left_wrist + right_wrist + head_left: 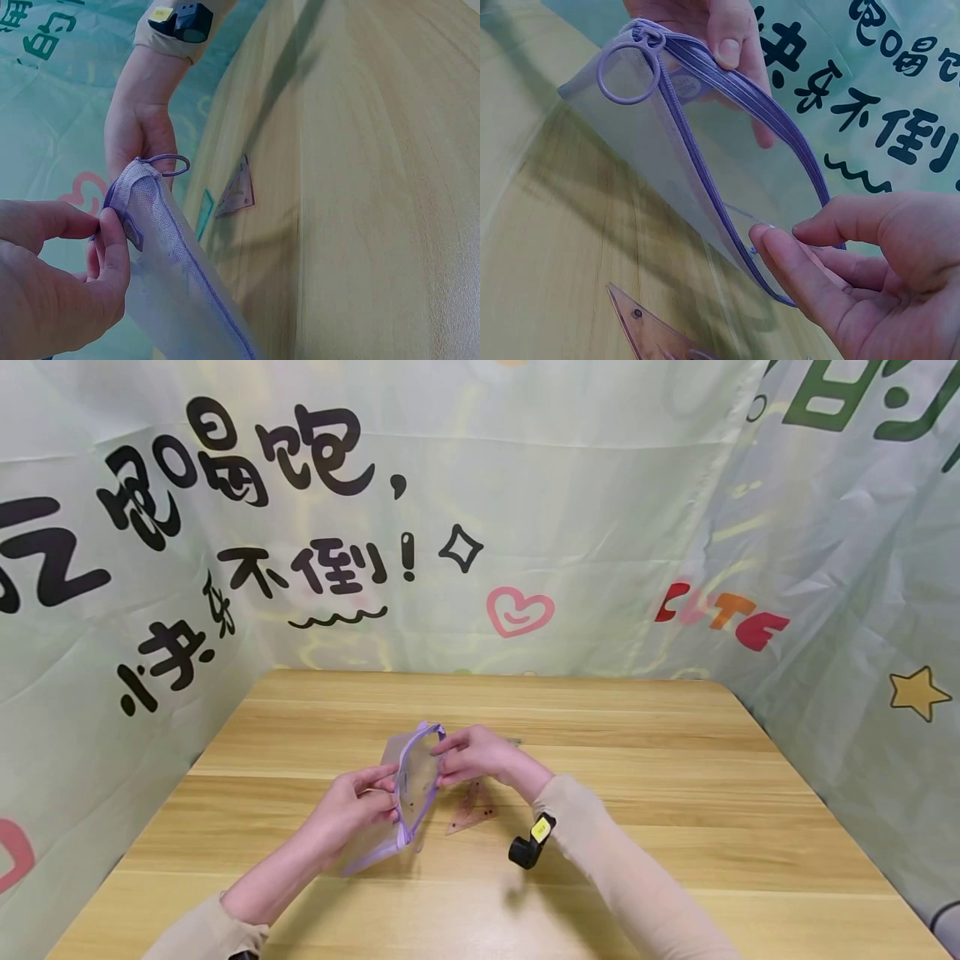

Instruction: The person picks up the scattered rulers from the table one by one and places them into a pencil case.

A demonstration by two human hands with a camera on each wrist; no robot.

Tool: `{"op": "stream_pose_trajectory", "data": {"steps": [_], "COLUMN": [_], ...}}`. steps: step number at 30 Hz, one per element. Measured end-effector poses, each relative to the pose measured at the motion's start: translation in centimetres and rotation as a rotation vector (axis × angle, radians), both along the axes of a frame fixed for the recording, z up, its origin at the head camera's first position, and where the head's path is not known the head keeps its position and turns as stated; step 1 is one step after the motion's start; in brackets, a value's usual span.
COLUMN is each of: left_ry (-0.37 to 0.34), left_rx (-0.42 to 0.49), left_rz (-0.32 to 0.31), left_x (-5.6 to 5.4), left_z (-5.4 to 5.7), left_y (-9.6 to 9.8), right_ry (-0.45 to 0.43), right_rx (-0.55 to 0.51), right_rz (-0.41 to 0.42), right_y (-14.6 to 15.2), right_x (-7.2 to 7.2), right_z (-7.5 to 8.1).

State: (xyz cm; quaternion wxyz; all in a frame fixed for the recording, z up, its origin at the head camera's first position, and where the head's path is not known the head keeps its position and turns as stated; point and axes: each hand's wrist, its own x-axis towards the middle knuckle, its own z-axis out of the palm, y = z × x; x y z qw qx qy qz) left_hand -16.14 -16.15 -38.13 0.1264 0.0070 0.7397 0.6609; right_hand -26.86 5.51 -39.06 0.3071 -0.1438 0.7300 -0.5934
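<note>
A translucent pouch [375,845] with purple zip edging stands tilted above the table, its mouth gaping to the right. My left hand [352,814] pinches one zip edge between thumb and fingers. At the other side of the mouth is my right hand [480,756], thumb and fingertips close together. A faint straight line and small marks of some clear thing show by those fingertips in the right wrist view; whether they grip it or the rim is unclear. A purple pull ring [630,73] hangs from the zip. Beneath the right hand lies a pink set square [472,810].
A green triangular piece [205,214] lies beside the pink set square. Something small and grey [513,741] shows partly behind the right wrist. The wooden table [675,860] is bordered by printed cloth [600,527]. A small camera [531,843] is strapped to the right wrist.
</note>
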Motion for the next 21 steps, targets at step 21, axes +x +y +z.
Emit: {"op": "stream_pose_trajectory", "data": {"steps": [21], "left_ry": [0.001], "left_rx": [-0.004], "left_rz": [-0.004], "left_x": [0.0], "left_z": [0.0], "left_y": [-0.1], "right_ry": [0.097], "right_rx": [0.072], "right_rz": [0.033], "right_y": [-1.2], "right_x": [0.4], "right_z": [-0.2]}}
